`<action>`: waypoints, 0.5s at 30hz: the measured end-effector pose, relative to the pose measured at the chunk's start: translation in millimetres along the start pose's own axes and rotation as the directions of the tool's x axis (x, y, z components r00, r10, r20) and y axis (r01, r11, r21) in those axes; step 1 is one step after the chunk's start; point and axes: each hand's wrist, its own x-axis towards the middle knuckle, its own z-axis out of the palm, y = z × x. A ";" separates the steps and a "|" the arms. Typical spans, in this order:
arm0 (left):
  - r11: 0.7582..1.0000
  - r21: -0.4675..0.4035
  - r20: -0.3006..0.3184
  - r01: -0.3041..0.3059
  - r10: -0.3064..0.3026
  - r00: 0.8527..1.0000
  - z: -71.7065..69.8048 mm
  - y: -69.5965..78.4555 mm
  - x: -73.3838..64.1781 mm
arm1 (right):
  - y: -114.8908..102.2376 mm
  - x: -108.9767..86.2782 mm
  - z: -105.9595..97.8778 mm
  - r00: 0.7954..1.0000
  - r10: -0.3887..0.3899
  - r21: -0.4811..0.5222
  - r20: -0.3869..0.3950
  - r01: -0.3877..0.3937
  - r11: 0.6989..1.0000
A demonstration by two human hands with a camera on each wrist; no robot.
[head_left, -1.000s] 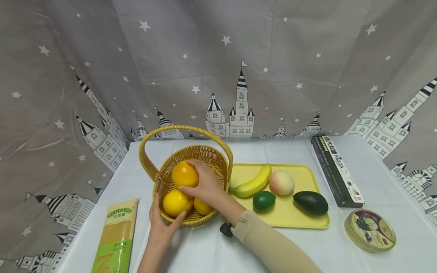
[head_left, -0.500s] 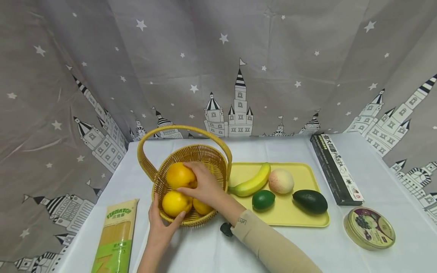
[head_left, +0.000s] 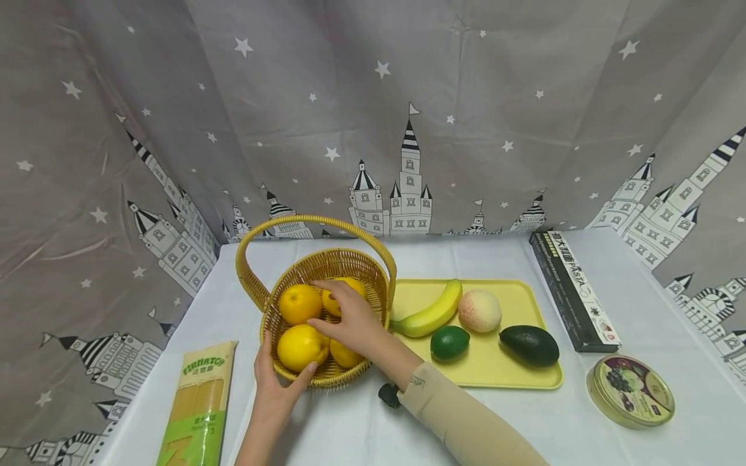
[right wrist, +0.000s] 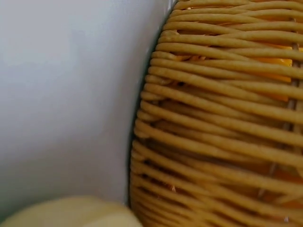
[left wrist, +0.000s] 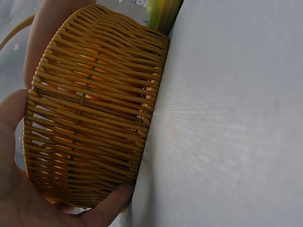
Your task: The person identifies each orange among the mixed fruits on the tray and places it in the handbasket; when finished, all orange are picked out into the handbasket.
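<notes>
In the head view a woven basket [head_left: 335, 259] with a tall handle stands left of centre. It holds an orange [head_left: 300, 304], a second orange [head_left: 353, 285] partly hidden by my right hand, a lemon [head_left: 303, 347] and another yellow fruit [head_left: 344, 354]. My left hand [head_left: 276, 391] holds the basket's near left side, thumb at the front rim; the left wrist view shows its fingers spread on the weave [left wrist: 94, 109]. My right hand [head_left: 355, 320] hovers over the basket with fingers loosely bent, apart from the left orange. The right wrist view shows only basket weave [right wrist: 222, 109] up close.
Right of the basket, a yellow tray [head_left: 495, 375] bears a banana [head_left: 431, 314], a peach [head_left: 480, 310], a green lime [head_left: 450, 343] and an avocado [head_left: 529, 345]. A pasta box [head_left: 574, 291], a round tin [head_left: 632, 391] and a spaghetti packet [head_left: 198, 401] lie around.
My right hand has lowered an orange to the basket's left side and let go of it. The second orange now shows under that hand. My left hand has stayed put.
</notes>
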 end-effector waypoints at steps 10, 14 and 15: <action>1.000 0.015 -0.007 -0.006 0.006 1.000 -0.3 2.5 1.2 | -4.8 -23.5 -28.6 0.996 0.001 0.156 -0.088 0.013 0.988; 1.000 0.014 -0.010 0.001 -0.001 1.000 -1.2 3.1 2.3 | -4.2 -34.6 -42.2 0.990 0.004 0.190 -0.142 0.023 0.981; 1.000 0.013 -0.011 0.004 -0.004 1.000 -1.7 3.5 2.4 | -3.8 -37.8 -45.9 0.988 0.005 0.196 -0.156 0.026 0.980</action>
